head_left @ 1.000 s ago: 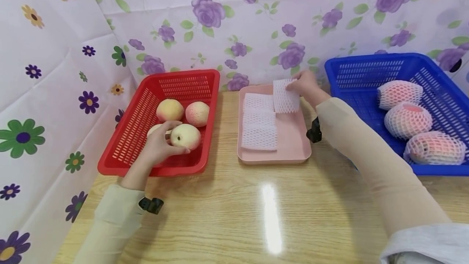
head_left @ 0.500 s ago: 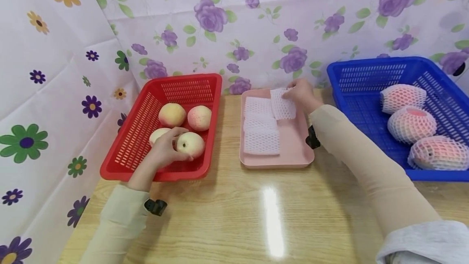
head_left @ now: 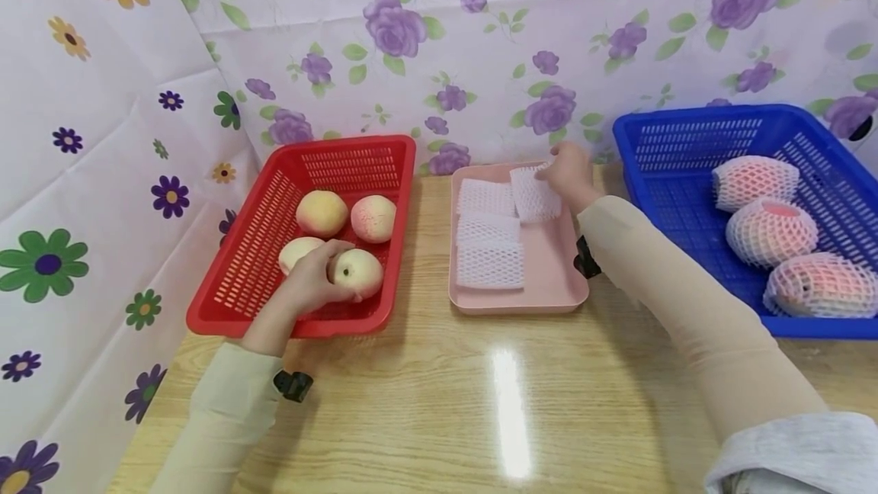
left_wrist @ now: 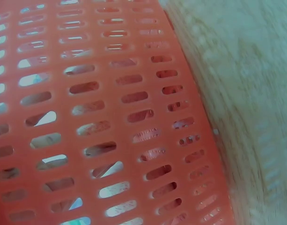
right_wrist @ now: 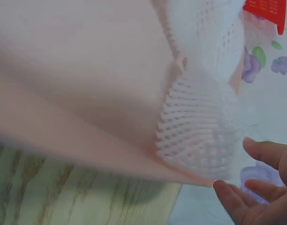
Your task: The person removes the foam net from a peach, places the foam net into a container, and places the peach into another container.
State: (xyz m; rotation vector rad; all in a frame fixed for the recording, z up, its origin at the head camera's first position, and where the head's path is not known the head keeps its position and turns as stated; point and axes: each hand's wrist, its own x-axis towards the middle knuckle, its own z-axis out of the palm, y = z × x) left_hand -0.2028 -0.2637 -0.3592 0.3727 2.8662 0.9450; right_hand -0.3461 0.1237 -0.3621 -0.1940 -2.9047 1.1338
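Note:
In the head view my left hand (head_left: 312, 280) reaches into the red basket (head_left: 401, 250), thumb and fingers curled round a pale peach (head_left: 360, 273). Another pale peach (head_left: 296, 251) is partly covered by that hand. In the left wrist view the slotted basket wall (left_wrist: 106, 103) hides most of the hand. My right hand (head_left: 572, 174) is at the back right corner of the pink tray (head_left: 549, 273), beside a white foam net sleeve (head_left: 536, 195). The right wrist view shows thumb and fingers spread apart at the end of the foam net sleeve (right_wrist: 199, 126).
Several more foam net sleeves (head_left: 488, 265) lie along the tray's left side. Two other peaches (head_left: 322, 213) are at the back of the red basket. A blue basket (head_left: 675, 181) on the right holds netted peaches (head_left: 771, 231). A flowered cloth (head_left: 480, 59) hangs behind the wooden table (head_left: 411, 402).
My right hand has lowered the net sleeve against the tray, and its fingers have spread from it. The left hand stays round the pale peach. The head view has shifted slightly.

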